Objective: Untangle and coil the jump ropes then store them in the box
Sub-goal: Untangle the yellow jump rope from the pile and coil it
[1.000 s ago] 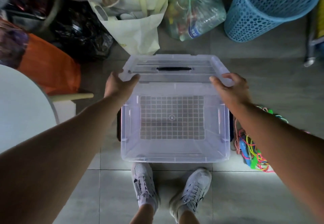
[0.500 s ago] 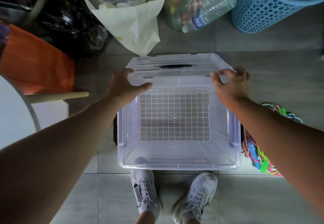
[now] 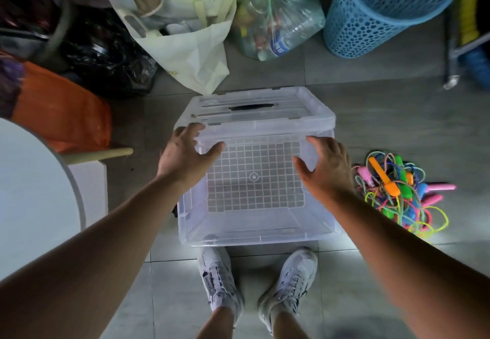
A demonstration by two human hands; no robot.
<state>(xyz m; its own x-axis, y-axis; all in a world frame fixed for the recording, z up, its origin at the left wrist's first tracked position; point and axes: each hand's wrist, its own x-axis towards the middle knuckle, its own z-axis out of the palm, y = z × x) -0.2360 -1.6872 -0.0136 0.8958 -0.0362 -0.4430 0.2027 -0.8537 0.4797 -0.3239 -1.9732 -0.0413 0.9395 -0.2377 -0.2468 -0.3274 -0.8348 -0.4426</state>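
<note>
Left hand: I see spread fingers touching lid corner.
Right hand: splayed, holding nothing, above box.
Jump ropes: tangled beside box.

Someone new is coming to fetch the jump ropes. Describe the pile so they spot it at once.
Find the clear plastic box in the middle of the tiled floor. On the tiles right of it lie the jump ropes. They are the only tangle of neon cords with orange, pink, green and blue handles; everything else nearby is bags and a basket.
</note>
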